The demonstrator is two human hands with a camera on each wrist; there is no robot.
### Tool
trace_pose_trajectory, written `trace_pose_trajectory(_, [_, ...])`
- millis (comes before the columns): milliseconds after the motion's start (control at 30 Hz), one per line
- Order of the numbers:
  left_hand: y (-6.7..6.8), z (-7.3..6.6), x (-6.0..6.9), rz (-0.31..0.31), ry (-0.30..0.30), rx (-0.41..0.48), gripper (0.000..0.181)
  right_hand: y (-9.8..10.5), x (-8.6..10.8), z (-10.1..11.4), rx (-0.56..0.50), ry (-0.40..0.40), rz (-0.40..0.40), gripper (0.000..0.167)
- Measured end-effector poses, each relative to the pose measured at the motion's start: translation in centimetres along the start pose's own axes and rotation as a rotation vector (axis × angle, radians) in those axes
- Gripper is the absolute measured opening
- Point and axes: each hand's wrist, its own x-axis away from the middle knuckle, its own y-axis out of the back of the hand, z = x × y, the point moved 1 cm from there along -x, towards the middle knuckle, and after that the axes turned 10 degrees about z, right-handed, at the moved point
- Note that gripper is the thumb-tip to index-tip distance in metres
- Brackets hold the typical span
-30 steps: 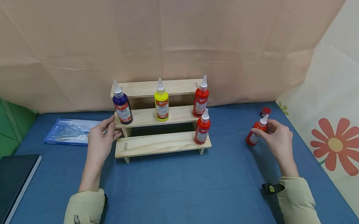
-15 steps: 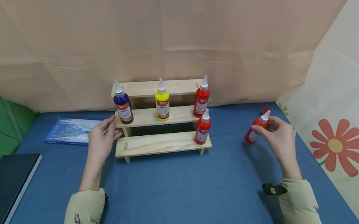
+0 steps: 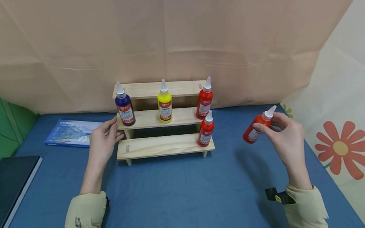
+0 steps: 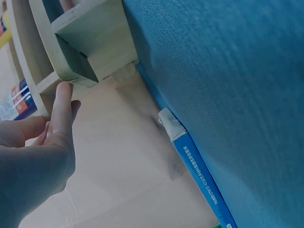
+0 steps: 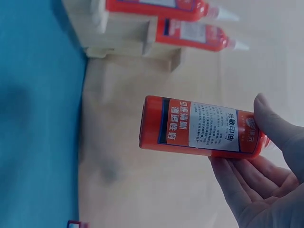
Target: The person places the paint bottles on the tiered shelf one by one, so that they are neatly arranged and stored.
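Note:
A red ink bottle [image 3: 253, 131] with a white pointed nozzle is tilted in my right hand [image 3: 289, 138], which grips it near its neck above the cloth. The right wrist view shows its printed label [image 5: 213, 127] between thumb and fingers. My left hand [image 3: 101, 143] pinches the left end of a three-step wooden rack [image 3: 159, 145], at the middle step. On that step stand a dark blue bottle [image 3: 125, 108], a yellow bottle [image 3: 165, 105] and a red bottle [image 3: 204, 102]. Another red bottle [image 3: 205, 132] stands at the right end of the lowest step.
A blue booklet or flat box [image 3: 71, 132] lies left of the rack. A dark notebook [image 3: 5, 197] is at the left side of the blue cloth [image 3: 188, 206]. Behind hangs a beige sheet [image 3: 171, 33]. A small red-and-dark object [image 5: 76, 224] shows at the right wrist view's lower edge.
My right hand has raised the red ink bottle off the cloth and tilted it further. The red object behind it is now hidden in the head view. The left hand stays put.

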Motion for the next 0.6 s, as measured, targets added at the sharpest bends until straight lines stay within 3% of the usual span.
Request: trace_pose_trajectory(600, [0.0,0.1,0.0,0.006,-0.014,0.0,0.045,0.4,1.4,2.9,-0.022,0.054,-0.001,0.052])
